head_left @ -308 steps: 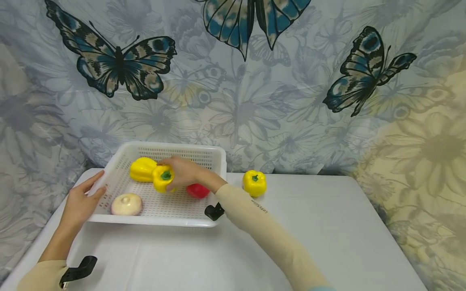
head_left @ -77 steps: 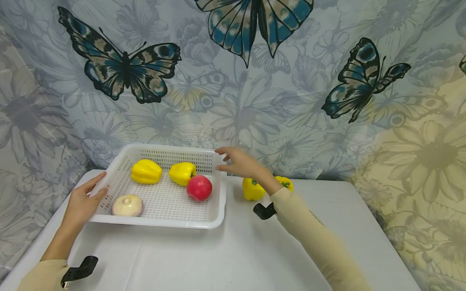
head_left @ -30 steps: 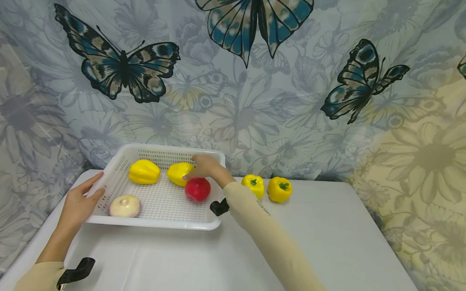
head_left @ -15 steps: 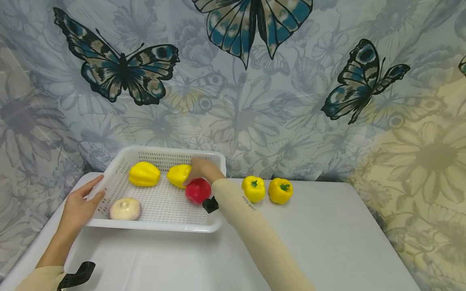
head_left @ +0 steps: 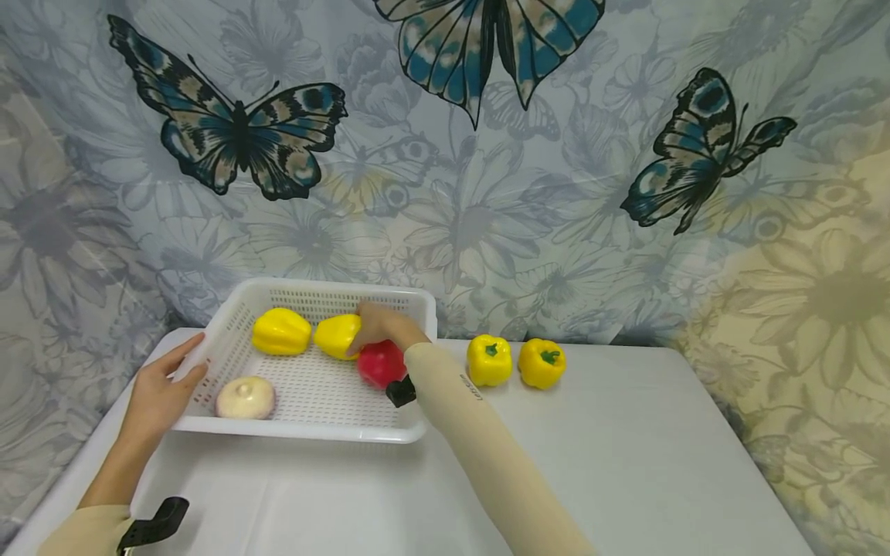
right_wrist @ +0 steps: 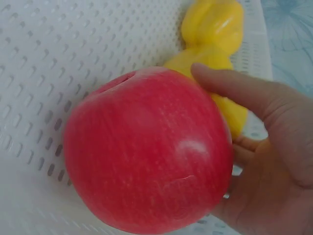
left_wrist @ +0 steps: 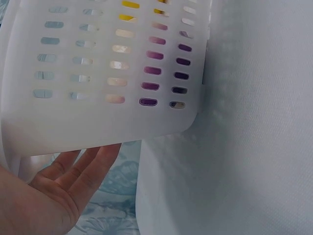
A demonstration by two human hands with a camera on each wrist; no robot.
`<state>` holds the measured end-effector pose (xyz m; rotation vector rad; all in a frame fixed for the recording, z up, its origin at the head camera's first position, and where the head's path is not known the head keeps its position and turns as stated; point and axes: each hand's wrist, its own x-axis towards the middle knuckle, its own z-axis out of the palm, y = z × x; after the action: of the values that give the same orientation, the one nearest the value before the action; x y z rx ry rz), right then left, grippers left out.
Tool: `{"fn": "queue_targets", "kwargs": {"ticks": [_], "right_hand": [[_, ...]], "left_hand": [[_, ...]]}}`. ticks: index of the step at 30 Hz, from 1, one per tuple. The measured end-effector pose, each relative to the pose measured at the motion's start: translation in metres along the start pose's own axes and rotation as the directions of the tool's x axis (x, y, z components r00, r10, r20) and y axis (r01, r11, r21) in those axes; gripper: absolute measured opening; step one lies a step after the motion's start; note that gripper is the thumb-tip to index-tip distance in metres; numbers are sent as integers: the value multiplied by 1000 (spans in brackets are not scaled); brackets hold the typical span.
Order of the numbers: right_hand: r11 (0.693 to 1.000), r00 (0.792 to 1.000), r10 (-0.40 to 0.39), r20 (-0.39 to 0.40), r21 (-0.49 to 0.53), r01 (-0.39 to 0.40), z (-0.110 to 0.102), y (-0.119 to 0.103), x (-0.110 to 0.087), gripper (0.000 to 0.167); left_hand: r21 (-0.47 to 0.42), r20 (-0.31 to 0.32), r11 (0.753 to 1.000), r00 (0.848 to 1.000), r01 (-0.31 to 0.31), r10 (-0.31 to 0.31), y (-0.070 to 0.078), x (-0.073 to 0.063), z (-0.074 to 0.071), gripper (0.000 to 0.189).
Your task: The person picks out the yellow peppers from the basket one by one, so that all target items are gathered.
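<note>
In the head view my left hand (head_left: pixel 160 386) grips the left rim of a white perforated plastic basket (head_left: pixel 292 436); the left wrist view shows its fingers (left_wrist: pixel 93 171) against the rim. My right hand (head_left: pixel 382 324) is inside the basket at the back right, holding a yellow bell pepper (head_left: pixel 335 337) between thumb and fingers. Part of that pepper is hidden by the hand. A red apple (right_wrist: pixel 146 152) lies just under the right wrist. A second yellow bell pepper (head_left: pixel 281 332) lies to the left, and a pale onion with purplish sides (head_left: pixel 246 398) sits near the front left corner.
Two more yellow bell peppers (head_left: pixel 489 361) stand upright on the white table (head_left: pixel 626 448), right of the basket. A cloth with butterflies and flowers (head_left: pixel 473 201) hangs behind the table. Black wrist mounts (head_left: pixel 158 523) stick out from both sleeves.
Since the oldest frame, one yellow bell pepper has gone from the basket to the table. My right hand came back into the basket and took hold of another, which has shifted slightly left.
</note>
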<state>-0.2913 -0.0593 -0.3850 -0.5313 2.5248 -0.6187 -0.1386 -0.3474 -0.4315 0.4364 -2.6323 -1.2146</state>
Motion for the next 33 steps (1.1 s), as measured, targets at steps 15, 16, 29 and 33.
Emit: {"fn": "queue_targets", "kwargs": {"ticks": [15,16,29,33], "right_hand": [[976,973,-217,-79,-10,217,-4,-1,3,71],[974,971,-227,-74,-2,228,-6,-2,1,71],[941,941,-337,-38,-53,335,-31,-7,-23,72],[938,939,-342,-33,-71,339,-34,-5,-29,71]], "left_hand": [[7,-35,999,998,-45,45,-57,30,13,56],[-6,-26,999,999,-37,37,-49,26,11,56],[1,-13,1000,1000,-6,6,-43,22,11,57],[-5,-19,1000,1000,-16,16,-73,38,19,58]]}}
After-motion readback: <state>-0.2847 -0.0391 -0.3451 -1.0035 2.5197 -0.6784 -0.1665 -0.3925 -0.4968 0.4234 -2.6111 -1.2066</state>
